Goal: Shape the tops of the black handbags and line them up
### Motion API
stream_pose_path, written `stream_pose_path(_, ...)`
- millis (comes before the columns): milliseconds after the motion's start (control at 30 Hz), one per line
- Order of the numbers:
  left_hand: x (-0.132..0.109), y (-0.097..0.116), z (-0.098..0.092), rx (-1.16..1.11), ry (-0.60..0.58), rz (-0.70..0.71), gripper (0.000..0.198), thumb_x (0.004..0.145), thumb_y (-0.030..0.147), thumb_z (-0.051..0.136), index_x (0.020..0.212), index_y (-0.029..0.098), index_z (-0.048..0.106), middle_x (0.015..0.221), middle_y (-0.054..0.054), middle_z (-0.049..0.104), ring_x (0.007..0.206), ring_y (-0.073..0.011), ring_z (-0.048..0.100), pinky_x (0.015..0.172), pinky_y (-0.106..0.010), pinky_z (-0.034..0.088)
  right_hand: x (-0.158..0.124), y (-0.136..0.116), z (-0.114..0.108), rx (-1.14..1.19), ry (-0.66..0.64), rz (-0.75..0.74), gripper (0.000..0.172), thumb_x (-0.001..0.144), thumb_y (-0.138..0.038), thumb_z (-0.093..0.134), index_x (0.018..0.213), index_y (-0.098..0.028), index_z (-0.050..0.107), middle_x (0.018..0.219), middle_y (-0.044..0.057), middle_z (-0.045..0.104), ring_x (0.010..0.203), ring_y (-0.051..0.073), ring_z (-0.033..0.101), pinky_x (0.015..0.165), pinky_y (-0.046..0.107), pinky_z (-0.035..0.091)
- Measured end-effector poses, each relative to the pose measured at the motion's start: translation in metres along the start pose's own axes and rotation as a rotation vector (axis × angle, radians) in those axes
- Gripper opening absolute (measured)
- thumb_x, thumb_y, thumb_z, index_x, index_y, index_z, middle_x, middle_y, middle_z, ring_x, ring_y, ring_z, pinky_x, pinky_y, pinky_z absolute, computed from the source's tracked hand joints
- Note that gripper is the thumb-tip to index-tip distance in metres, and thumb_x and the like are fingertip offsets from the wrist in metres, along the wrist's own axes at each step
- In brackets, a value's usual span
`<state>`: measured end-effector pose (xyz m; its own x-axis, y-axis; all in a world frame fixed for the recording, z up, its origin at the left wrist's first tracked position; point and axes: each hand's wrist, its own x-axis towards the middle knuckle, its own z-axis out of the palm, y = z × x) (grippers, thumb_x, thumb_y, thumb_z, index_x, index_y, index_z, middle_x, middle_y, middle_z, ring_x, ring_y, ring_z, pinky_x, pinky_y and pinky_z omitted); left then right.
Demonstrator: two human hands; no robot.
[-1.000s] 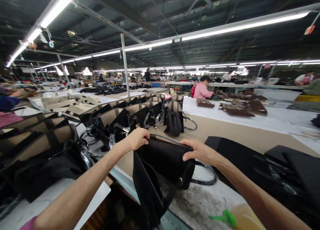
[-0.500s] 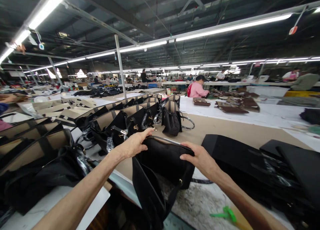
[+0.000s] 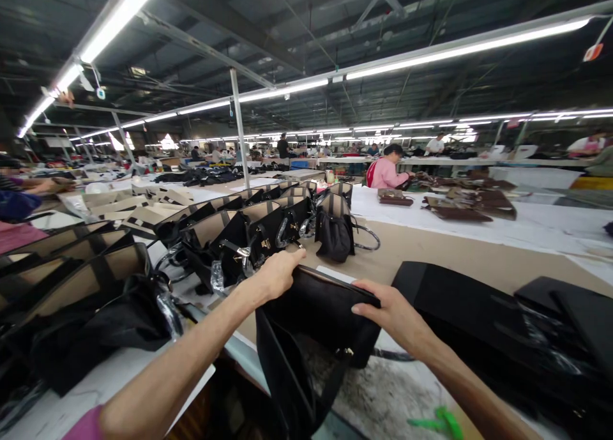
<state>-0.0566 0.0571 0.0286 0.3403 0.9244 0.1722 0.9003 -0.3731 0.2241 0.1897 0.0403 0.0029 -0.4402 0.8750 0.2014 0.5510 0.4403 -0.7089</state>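
A black handbag is held upright at the table's near edge, its top rim level with my fingers. My left hand is closed at the rim's left corner, the index finger stretched along it. At the right corner, my right hand pinches the rim between thumb and fingers. A black strap loops down from the bag's near side over the table edge. Small gold-coloured hardware shows low on its front. What lies inside the bag is hidden.
Several black-and-tan bags stand in rows to the left, with more nearer me. One gathered bag stands just beyond. Black bags lie at the right. A green tool rests near the front. A person in pink works across the table.
My left hand's fingers, spread before, have closed onto the bag's left corner. The rim's opening looks narrower now. My right hand keeps its grip. The view has turned slightly left.
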Motion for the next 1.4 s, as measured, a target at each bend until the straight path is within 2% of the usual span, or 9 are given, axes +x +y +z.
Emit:
stream_pose_path(100, -0.010, -0.015, -0.004, -0.157, -0.063, 0.119, 0.045, 0.059, 0.002, 0.042, 0.098, 0.020, 0.055, 0.091, -0.001, 0.062, 0.088, -0.0166, 0.055, 0.078, -0.023, 0.039, 0.010, 0.014, -0.007, 0.131, -0.108, -0.043, 0.033, 0.071, -0.028, 0.053, 0.102, -0.019, 0.059, 0.094, 0.002, 0.064, 0.089, 0.022, 0.055, 0.080, 0.031, 0.040)
stream_pose_path(233, -0.012, -0.023, -0.012, -0.342, -0.139, 0.132, 0.038, 0.058, 0.004, 0.042, 0.089, 0.018, 0.057, 0.086, 0.002, 0.061, 0.085, -0.0151, 0.055, 0.077, -0.021, 0.039, 0.021, 0.026, -0.010, 0.293, -0.164, -0.032, 0.029, 0.070, -0.029, 0.055, 0.095, -0.016, 0.059, 0.088, 0.001, 0.063, 0.084, 0.020, 0.056, 0.076, 0.029, 0.041)
stream_pose_path(533, -0.013, -0.022, -0.013, -0.436, -0.162, 0.090, 0.029, 0.063, 0.011, 0.042, 0.085, 0.017, 0.060, 0.082, 0.002, 0.061, 0.083, -0.0156, 0.053, 0.077, -0.022, 0.038, 0.014, 0.017, -0.009, 0.218, -0.108, -0.062, 0.027, 0.073, -0.029, 0.050, 0.095, -0.016, 0.060, 0.091, 0.002, 0.063, 0.087, 0.021, 0.055, 0.079, 0.030, 0.040)
stream_pose_path(733, -0.014, -0.021, -0.015, -0.510, -0.186, 0.039, 0.023, 0.064, 0.013, 0.044, 0.079, 0.015, 0.060, 0.074, 0.002, 0.060, 0.073, -0.0136, 0.053, 0.071, -0.021, 0.039, 0.013, 0.021, -0.002, 0.197, -0.002, -0.073, 0.029, 0.076, -0.032, 0.048, 0.097, -0.017, 0.061, 0.097, 0.002, 0.063, 0.092, 0.022, 0.055, 0.083, 0.031, 0.038)
stream_pose_path(867, -0.015, -0.024, -0.012, -0.632, -0.216, 0.032, 0.023, 0.063, 0.011, 0.044, 0.080, 0.015, 0.060, 0.075, 0.002, 0.061, 0.071, -0.0125, 0.054, 0.070, -0.021, 0.040, 0.012, 0.020, 0.002, 0.150, 0.065, -0.052, 0.029, 0.076, -0.036, 0.049, 0.094, -0.017, 0.062, 0.094, 0.002, 0.064, 0.090, 0.022, 0.055, 0.080, 0.029, 0.039)
stream_pose_path(967, -0.014, -0.026, -0.009, -0.690, -0.214, 0.030, 0.024, 0.061, 0.008, 0.046, 0.080, 0.014, 0.059, 0.079, 0.001, 0.063, 0.075, -0.0130, 0.056, 0.071, -0.021, 0.041, 0.016, 0.013, -0.001, 0.070, 0.023, -0.034, 0.026, 0.076, -0.037, 0.048, 0.087, -0.018, 0.063, 0.084, 0.000, 0.065, 0.081, 0.020, 0.057, 0.072, 0.027, 0.039)
stream_pose_path(1100, -0.013, -0.027, -0.006, -0.697, -0.196, 0.021, 0.025, 0.060, 0.008, 0.046, 0.081, 0.014, 0.059, 0.080, 0.001, 0.064, 0.076, -0.0141, 0.057, 0.071, -0.021, 0.041, 0.026, -0.001, -0.004, -0.188, -0.049, -0.044, 0.023, 0.077, -0.036, 0.048, 0.077, -0.019, 0.063, 0.071, -0.002, 0.063, 0.071, 0.017, 0.055, 0.061, 0.024, 0.036)
stream_pose_path(1267, -0.014, -0.029, -0.006, -0.675, -0.171, 0.007, 0.025, 0.060, 0.008, 0.047, 0.081, 0.013, 0.059, 0.081, 0.000, 0.064, 0.077, -0.0148, 0.057, 0.071, -0.022, 0.042, 0.043, -0.015, 0.007, -0.544, -0.002, -0.161, 0.022, 0.082, -0.035, 0.045, 0.079, -0.022, 0.063, 0.072, 0.000, 0.064, 0.072, 0.017, 0.056, 0.061, 0.025, 0.032)
stream_pose_path(1400, -0.017, -0.031, -0.007, -0.692, -0.163, -0.001, 0.023, 0.062, 0.009, 0.048, 0.081, 0.013, 0.059, 0.078, 0.000, 0.063, 0.074, -0.0139, 0.056, 0.070, -0.021, 0.041, 0.053, -0.016, 0.018, -0.681, 0.030, -0.186, 0.025, 0.085, -0.037, 0.041, 0.083, -0.024, 0.062, 0.078, 0.001, 0.066, 0.074, 0.018, 0.058, 0.062, 0.025, 0.032)
